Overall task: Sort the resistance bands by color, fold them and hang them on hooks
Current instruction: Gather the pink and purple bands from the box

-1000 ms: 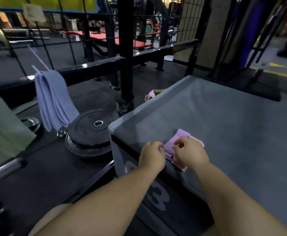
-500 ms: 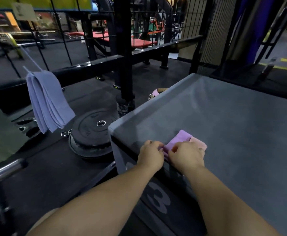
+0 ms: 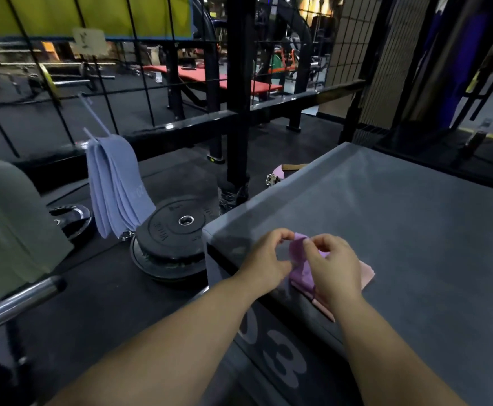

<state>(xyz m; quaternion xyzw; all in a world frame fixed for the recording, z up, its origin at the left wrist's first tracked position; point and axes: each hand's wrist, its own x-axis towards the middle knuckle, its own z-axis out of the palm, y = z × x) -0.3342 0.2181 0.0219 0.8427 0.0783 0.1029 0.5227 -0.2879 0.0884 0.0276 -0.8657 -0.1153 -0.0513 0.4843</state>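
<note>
A purple resistance band [image 3: 299, 259] is lifted off the near left corner of the grey plyo box [image 3: 385, 230]. My left hand [image 3: 265, 256] and my right hand [image 3: 333, 265] both pinch its upper edge. Under it lies a flat stack of pink bands [image 3: 366, 273] on the box top. Folded blue-grey bands [image 3: 116, 183] hang from a hook on the wire grid at the left. Green bands [image 3: 8, 224] hang at the far left edge.
Black weight plates [image 3: 172, 238] are stacked on the floor just left of the box. A chrome bar [image 3: 13, 303] juts in at the lower left. A black rack post [image 3: 238, 92] stands behind the box, with a pink strap and buckle [image 3: 276, 175] on the floor beside it.
The purple band lay flat on the pink stack under both hands; now both hands have raised its edge off the stack. The view has shifted slightly.
</note>
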